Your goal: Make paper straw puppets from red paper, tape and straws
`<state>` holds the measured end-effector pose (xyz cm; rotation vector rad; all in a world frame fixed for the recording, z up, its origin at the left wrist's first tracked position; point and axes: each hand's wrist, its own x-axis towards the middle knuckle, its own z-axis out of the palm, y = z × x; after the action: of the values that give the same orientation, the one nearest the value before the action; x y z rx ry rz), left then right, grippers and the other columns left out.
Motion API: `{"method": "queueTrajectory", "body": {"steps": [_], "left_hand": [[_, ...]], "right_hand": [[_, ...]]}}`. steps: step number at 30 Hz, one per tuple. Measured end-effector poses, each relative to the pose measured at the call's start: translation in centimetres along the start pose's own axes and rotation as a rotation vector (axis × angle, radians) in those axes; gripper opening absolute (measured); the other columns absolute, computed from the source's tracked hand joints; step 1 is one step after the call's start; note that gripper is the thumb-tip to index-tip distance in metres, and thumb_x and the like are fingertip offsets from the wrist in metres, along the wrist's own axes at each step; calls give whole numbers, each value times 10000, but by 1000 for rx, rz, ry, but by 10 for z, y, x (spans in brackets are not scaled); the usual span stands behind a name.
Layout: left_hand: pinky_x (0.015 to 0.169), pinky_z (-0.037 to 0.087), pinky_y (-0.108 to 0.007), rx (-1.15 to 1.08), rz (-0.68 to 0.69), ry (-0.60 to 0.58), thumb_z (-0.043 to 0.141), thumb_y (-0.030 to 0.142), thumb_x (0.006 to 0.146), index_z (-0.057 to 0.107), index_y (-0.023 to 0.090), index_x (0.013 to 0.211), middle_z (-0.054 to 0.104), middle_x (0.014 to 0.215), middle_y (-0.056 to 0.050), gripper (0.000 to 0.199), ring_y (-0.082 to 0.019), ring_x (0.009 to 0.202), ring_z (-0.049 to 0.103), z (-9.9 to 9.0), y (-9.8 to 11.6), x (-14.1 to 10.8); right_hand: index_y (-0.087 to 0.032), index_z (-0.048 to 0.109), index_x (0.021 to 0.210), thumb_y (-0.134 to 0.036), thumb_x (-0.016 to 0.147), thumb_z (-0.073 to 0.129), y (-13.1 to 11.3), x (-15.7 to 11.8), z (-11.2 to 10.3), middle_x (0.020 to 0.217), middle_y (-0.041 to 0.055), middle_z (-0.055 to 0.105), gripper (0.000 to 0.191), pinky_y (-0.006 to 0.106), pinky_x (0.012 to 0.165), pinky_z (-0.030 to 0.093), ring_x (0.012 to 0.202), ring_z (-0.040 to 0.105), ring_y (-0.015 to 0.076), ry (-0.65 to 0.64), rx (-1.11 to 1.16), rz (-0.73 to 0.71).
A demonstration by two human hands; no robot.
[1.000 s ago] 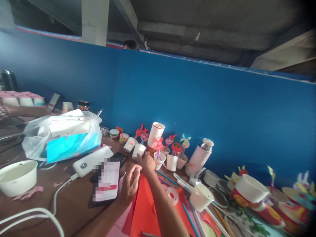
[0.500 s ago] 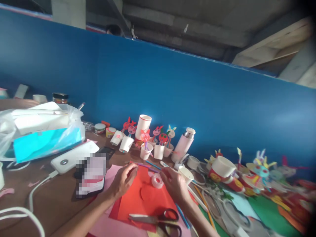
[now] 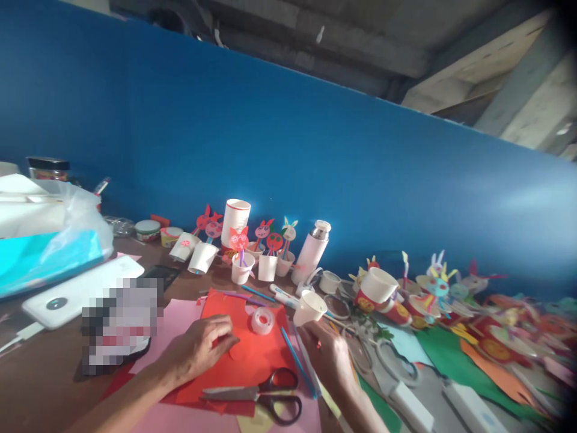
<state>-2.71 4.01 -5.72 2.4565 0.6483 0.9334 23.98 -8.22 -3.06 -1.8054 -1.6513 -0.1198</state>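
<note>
My left hand (image 3: 205, 343) rests over the left part of the red paper (image 3: 265, 352), fingers curled; whether anything is between them is hidden. My right hand (image 3: 327, 352) is at the paper's right side, fingers bent down just below a white paper cup (image 3: 310, 307); what they touch is unclear. A tape roll (image 3: 262, 320) lies on the red paper between the hands. Black-handled scissors (image 3: 261, 394) lie across the lower part of the paper, blades to the left. Blue sticks (image 3: 298, 361) lie beside my right hand.
Behind stand cups with paper animal faces (image 3: 242, 267) and a white thermos (image 3: 312, 251). At left are a phone (image 3: 146, 352), a power bank (image 3: 83, 293) and a plastic bag (image 3: 85, 207). Cables, green paper (image 3: 446, 361) and more decorated cups (image 3: 378, 287) fill the right.
The view has turned right. My right hand has moved away from the tape roll toward the white cup and the paper's right edge. My left hand has moved down and lies lower over the red paper.
</note>
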Motion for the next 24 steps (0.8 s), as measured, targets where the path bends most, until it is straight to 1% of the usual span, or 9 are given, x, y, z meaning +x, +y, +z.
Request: {"method": "queueTrajectory", "body": {"steps": [3,7,11,13,15,17,20,22,24], "left_hand": [[594,405,-218,47,2,-31,501,323,958,538,210,649,547,686,10,332,-126,593,537,2,1,-1],[629,418,-215,50,-6,-76,470,305,974,565,214,706,572,720,3,299,-128,639,567,3,6,-1],[662,445,-224,55,-25,-61,457,287,974,629,221,794,606,753,-13,257,-142,679,597,3,7,-1],[679,463,-232,51,-23,-65,431,270,981,647,220,840,619,768,-22,263,-148,694,609,1,7,0],[699,482,-236,48,-21,-92,418,264,988,657,221,884,639,802,-27,264,-153,729,626,-1,7,0],[767,503,-255,76,-2,-91,446,271,983,661,227,983,677,924,-42,220,-175,852,645,-4,8,0],[890,497,-330,202,64,-52,508,281,958,635,238,1135,671,1163,-59,222,-232,1070,595,-5,10,-1],[912,486,-362,282,111,-77,538,273,943,618,253,1171,641,1253,-46,242,-256,1140,550,-2,11,-3],[902,477,-373,320,161,-127,561,262,928,612,261,1157,621,1288,-34,235,-267,1155,525,1,10,-5]], "right_hand": [[-236,684,784,-217,929,492,-4,-5,11,739,21,675,241,243,605,395,683,631,165,-75,-75,-65],[-248,708,906,-149,896,574,-18,1,28,864,29,686,166,247,645,437,794,648,192,-156,-178,-152],[-263,707,1002,-140,850,648,-30,16,41,990,34,680,205,267,680,460,903,634,222,-183,-203,-203],[-259,705,990,-138,846,655,-34,21,44,1002,35,672,194,267,676,453,918,623,224,-186,-196,-218],[-249,700,951,-128,866,631,-37,20,44,963,30,665,162,259,662,437,885,615,207,-184,-187,-227],[-237,691,891,-127,889,607,-40,13,40,887,21,656,138,255,654,419,824,607,188,-183,-178,-242],[-217,655,753,-110,868,626,-43,-1,31,784,4,636,159,249,629,385,738,591,169,-213,-173,-265],[-210,629,703,-88,847,633,-39,-8,24,755,-4,624,189,242,612,364,707,585,159,-219,-156,-242],[-217,642,738,-95,861,613,-31,-11,17,761,-4,625,176,235,622,367,709,589,154,-185,-90,-205]]}}
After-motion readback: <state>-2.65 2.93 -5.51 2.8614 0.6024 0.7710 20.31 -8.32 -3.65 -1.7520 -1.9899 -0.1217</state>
